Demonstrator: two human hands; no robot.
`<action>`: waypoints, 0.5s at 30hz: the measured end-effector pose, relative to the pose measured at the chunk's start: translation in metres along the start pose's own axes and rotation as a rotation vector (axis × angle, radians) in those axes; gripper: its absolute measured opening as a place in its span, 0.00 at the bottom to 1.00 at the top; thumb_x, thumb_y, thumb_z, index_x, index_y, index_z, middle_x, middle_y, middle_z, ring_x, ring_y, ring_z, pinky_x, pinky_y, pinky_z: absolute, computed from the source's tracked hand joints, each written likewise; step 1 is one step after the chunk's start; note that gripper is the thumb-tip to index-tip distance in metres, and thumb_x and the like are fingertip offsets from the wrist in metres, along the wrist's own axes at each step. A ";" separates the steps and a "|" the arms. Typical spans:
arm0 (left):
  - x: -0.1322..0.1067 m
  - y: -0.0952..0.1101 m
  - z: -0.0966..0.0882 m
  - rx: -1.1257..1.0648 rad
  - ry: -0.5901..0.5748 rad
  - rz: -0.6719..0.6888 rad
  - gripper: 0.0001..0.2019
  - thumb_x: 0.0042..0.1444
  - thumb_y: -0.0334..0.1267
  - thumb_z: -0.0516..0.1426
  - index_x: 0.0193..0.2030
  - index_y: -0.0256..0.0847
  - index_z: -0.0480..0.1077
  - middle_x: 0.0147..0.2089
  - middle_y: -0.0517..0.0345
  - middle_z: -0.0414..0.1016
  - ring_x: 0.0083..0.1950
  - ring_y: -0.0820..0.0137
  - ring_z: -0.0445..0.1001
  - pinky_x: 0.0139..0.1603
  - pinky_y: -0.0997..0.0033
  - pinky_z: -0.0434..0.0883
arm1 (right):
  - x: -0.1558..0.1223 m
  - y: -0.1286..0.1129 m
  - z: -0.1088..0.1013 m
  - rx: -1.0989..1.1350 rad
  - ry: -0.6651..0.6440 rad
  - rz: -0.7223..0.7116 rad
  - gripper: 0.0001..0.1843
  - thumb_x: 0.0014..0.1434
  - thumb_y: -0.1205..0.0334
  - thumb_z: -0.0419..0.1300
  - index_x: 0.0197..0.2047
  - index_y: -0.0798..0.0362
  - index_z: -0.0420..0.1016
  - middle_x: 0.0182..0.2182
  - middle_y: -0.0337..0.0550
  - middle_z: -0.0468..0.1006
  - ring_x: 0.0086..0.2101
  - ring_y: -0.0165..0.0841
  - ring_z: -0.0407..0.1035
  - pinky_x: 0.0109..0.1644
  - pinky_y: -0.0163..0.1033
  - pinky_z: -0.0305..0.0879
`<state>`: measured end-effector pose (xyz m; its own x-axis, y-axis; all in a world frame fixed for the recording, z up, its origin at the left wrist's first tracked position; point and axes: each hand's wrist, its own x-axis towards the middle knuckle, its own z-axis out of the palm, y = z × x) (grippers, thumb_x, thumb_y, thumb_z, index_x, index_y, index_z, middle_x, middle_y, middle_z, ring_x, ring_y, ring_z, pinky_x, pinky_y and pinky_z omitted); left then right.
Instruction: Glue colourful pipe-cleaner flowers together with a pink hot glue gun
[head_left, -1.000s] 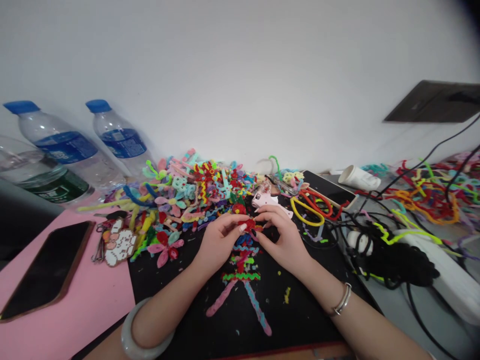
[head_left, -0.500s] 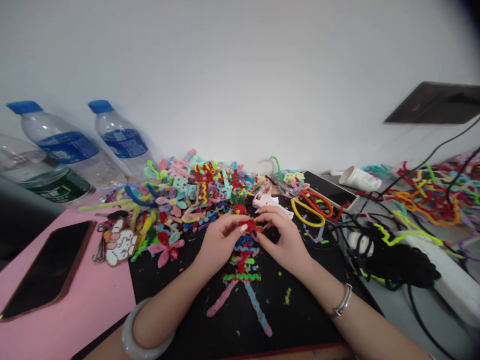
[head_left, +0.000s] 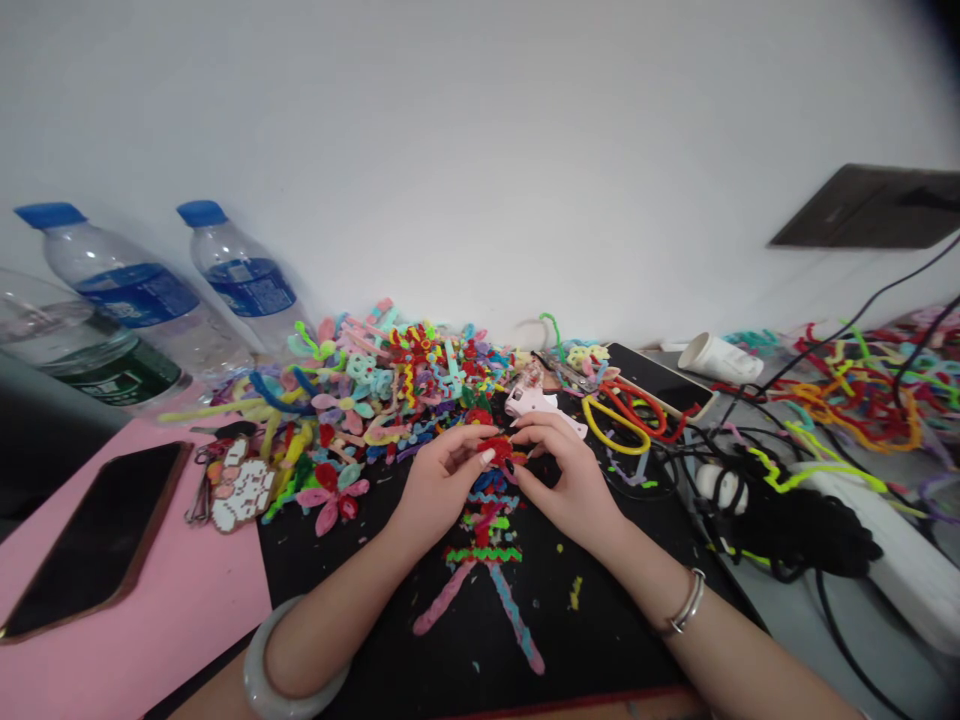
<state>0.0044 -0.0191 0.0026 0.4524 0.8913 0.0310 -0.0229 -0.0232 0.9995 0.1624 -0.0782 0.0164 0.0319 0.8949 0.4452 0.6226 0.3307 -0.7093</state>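
Between my fingertips is a small red fuzzy pipe-cleaner piece [head_left: 495, 452], partly covered by the fingers. My left hand [head_left: 448, 470] pinches it from the left, thumb and forefinger closed on it. From the right, my right hand [head_left: 559, 470] grips the same piece between thumb and fingers. Just below the hands, on the black mat [head_left: 360, 620], lie a blue fuzzy bit and a wavy light-blue strip [head_left: 493, 499]. Nearer to me are a green zigzag strip [head_left: 484, 554], a pink strip [head_left: 444, 597] and a blue-and-pink twisted strip [head_left: 516, 615].
A heap of colourful pipe-cleaner shapes [head_left: 420, 370] lies against the wall, with bottles [head_left: 251, 285] to its left. A phone [head_left: 94, 540] rests on pink paper [head_left: 202, 610]. Right are yellow-handled scissors [head_left: 616, 425], a pale pink glue gun [head_left: 544, 405], a paper cup [head_left: 720, 358] and cables.
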 end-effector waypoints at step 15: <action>0.000 0.008 0.003 -0.068 0.022 -0.047 0.13 0.49 0.31 0.58 0.44 0.38 0.69 0.29 0.63 0.69 0.33 0.76 0.71 0.39 0.75 0.69 | 0.000 -0.001 -0.001 -0.012 -0.018 0.012 0.13 0.51 0.71 0.58 0.41 0.51 0.70 0.44 0.48 0.69 0.46 0.36 0.66 0.48 0.43 0.67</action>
<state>0.0069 -0.0210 0.0104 0.4344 0.9006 -0.0165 -0.0630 0.0487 0.9968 0.1627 -0.0783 0.0176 0.0254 0.9039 0.4269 0.6312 0.3166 -0.7080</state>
